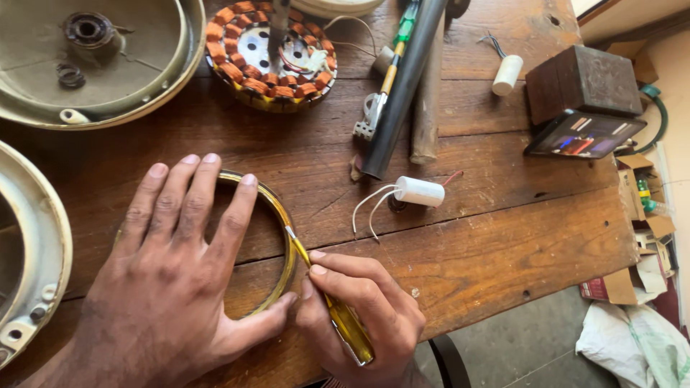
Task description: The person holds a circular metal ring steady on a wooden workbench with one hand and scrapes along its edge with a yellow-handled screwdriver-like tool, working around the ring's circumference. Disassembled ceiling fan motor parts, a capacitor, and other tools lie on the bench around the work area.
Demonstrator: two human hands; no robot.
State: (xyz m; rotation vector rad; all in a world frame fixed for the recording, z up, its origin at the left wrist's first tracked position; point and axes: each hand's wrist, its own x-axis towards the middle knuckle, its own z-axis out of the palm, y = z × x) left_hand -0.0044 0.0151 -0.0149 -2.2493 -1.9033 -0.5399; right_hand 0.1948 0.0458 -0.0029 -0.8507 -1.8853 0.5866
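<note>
Far left: cream fan housing (pixel 100 108), second cream cover (pixel 32 244) at the left edge. Left hand (pixel 169 287) lies flat, fingers spread, pressing the brass-coloured ring (pixel 284 215) onto the wooden table (pixel 503 237); palm down, holding nothing, thumb touching the ring's near arc. Right hand (pixel 363 316) is clamped on a yellow-handled screwdriver (pixel 338 309), pen-style, tip at the ring's right rim. Risk: tip may skid off the thin rim and jab the left thumb, or the ring may deform if levered hard. Far centre: copper-wound stator (pixel 269 57). Right: white capacitor (pixel 419 192), dark box (pixel 583 79).
</note>
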